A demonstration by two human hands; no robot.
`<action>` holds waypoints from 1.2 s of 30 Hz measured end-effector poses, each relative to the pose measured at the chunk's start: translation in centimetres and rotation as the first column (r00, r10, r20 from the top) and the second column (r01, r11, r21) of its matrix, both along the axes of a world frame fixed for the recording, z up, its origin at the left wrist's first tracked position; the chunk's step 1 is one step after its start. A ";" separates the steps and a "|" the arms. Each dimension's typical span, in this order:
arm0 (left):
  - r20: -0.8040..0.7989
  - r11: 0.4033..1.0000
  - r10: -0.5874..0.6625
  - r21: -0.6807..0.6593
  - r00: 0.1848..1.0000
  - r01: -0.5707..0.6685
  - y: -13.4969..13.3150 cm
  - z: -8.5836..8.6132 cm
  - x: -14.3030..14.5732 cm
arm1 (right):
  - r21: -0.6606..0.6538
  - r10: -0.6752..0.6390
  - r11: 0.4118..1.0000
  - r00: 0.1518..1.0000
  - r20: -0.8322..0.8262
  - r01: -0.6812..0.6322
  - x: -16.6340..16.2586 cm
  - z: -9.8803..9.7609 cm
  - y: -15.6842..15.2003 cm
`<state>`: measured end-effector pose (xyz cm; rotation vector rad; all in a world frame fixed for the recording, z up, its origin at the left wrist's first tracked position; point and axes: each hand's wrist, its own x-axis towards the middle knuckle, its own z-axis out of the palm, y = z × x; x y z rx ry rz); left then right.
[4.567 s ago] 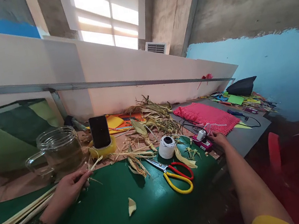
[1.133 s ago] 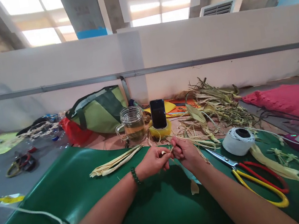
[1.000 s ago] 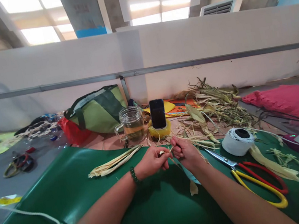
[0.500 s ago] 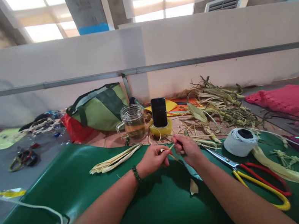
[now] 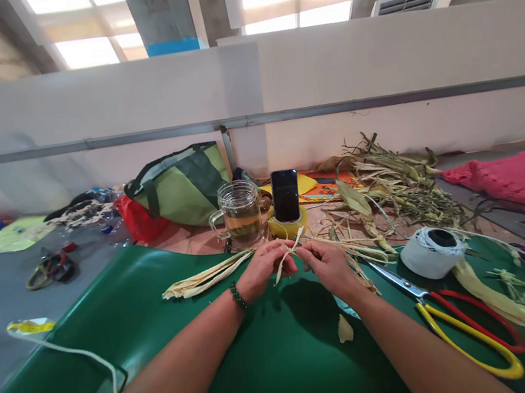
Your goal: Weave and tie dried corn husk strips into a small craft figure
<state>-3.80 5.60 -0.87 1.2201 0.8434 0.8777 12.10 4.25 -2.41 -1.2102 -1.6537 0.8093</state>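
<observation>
My left hand point(image 5: 269, 268), with a dark green bead bracelet at the wrist, is closed around a pale dried husk strip point(image 5: 284, 260). Close against it, my right hand point(image 5: 325, 265) pinches the same strip between thumb and fingers. One end of the strip sticks up above the fingers and another part hangs below. A bundle of pale husk strips point(image 5: 205, 276) lies on the green mat point(image 5: 253, 374) left of my hands. More loose strips point(image 5: 366, 247) lie beyond and beside my right hand. A small husk scrap point(image 5: 345, 329) rests below it.
Scissors point(image 5: 414, 291) with red and yellow handles and a white thread spool point(image 5: 432, 252) lie at right. A glass mug of tea point(image 5: 242, 220) and a phone point(image 5: 285, 196) on a tape roll stand behind my hands. A dried husk pile point(image 5: 392, 180) lies back right; a white cable point(image 5: 74, 352) crosses the left.
My hands have come closer together, and the strip between them now bends up and down past the fingers. More strips show beside my right hand. The view has shifted slightly left.
</observation>
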 end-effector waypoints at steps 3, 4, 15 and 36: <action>-0.066 0.999 0.008 0.039 0.998 -0.005 0.1 -0.1 0.2 | 0.028 0.018 0.999 1.000 0.015 -0.018 0.0 0.1 -0.1; -0.095 0.998 0.021 0.060 0.995 -0.015 0.1 -0.2 0.2 | 0.034 0.037 0.999 0.999 0.036 -0.038 -0.1 0.1 -0.2; -0.169 0.998 -0.056 -0.007 0.984 0.056 1.3 0.0 -1.1 | 0.073 0.094 0.991 0.976 0.197 -0.111 -0.4 -0.5 -0.5; -0.563 0.926 -0.093 0.254 0.821 0.279 -0.9 0.2 0.2 | 0.260 -0.065 0.965 0.983 0.174 0.018 0.5 -0.7 0.2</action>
